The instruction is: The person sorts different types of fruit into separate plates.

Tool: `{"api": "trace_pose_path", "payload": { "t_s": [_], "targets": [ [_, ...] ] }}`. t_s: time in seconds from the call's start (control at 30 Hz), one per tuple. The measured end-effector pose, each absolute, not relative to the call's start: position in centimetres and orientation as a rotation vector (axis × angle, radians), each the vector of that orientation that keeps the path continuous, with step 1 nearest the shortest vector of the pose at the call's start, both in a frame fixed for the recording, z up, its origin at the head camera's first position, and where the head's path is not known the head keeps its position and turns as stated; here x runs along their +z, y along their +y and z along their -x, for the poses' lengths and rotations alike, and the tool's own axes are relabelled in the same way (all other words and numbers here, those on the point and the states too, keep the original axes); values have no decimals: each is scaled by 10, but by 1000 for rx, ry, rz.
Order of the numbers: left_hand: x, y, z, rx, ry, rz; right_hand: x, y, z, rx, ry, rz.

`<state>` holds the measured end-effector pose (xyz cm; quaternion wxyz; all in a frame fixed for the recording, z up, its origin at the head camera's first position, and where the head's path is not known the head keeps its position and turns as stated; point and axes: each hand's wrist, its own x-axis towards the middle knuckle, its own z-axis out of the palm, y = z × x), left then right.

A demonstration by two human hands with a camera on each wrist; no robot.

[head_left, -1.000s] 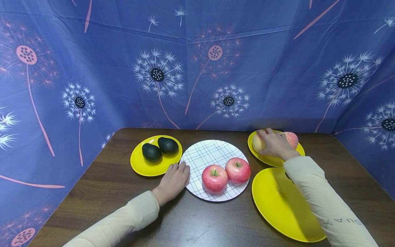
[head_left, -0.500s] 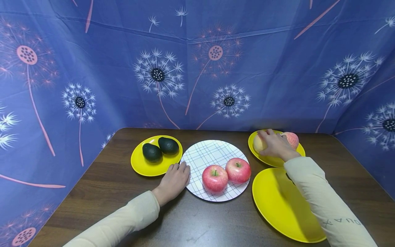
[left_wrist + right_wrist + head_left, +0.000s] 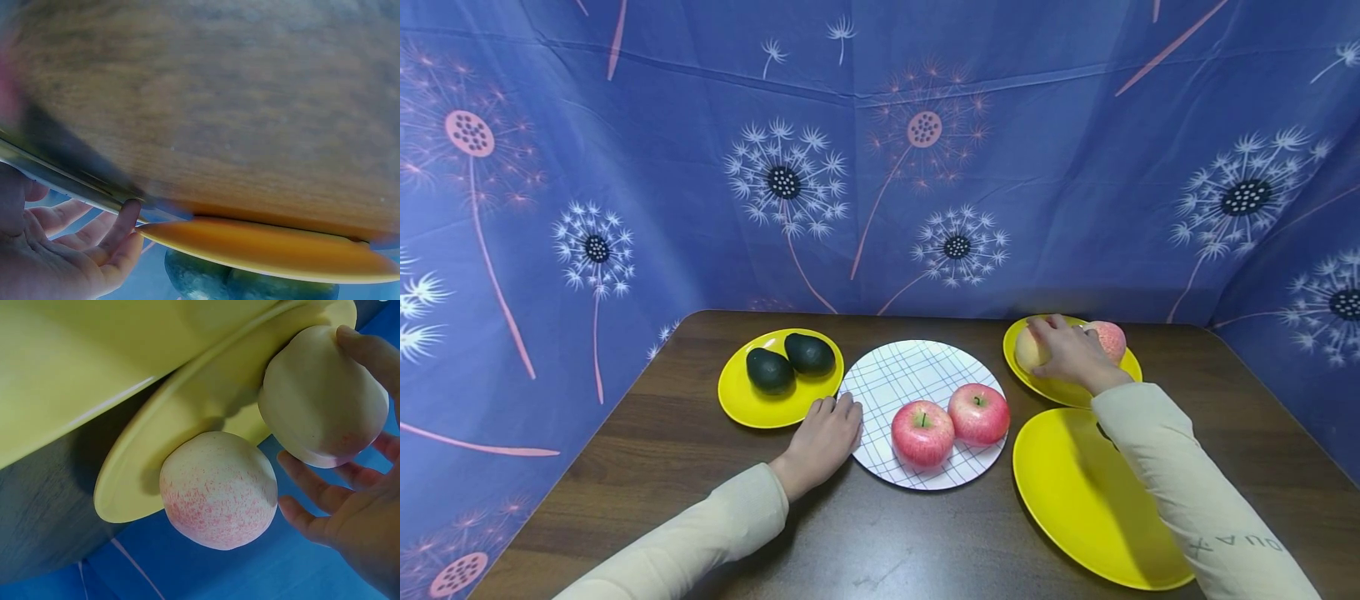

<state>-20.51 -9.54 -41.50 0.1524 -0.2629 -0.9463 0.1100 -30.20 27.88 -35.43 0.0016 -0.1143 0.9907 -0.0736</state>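
My right hand (image 3: 1073, 354) curls round a pale peach (image 3: 325, 400) on the small yellow plate (image 3: 1052, 389) at the back right. In the right wrist view its thumb lies on one side of that peach and its fingers on the other. A second, pink-speckled peach (image 3: 219, 494) sits beside the fingertips on the same plate. My left hand (image 3: 822, 437) rests at the left rim of the white checked plate (image 3: 887, 371), its fingers relaxed over the edge. Two red apples (image 3: 922, 435) lie on that checked plate. In the left wrist view, the left fingertips (image 3: 129, 211) are right at the rim.
Left of the checked plate stands a small yellow plate (image 3: 737, 400) with two dark avocados (image 3: 770, 371). A large yellow plate (image 3: 1075, 483) lies partly under my right forearm in the head view. Behind the brown wooden table (image 3: 647, 433) hangs a blue dandelion-print cloth (image 3: 880, 167).
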Motion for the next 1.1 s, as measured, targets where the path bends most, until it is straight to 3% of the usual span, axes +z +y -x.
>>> {"api": "trace_pose_path", "payload": {
  "t_s": [1.1],
  "targets": [
    [-413, -96, 204, 321, -2707, 760, -333, 261, 282, -37, 3168, 467]
  ]
}}
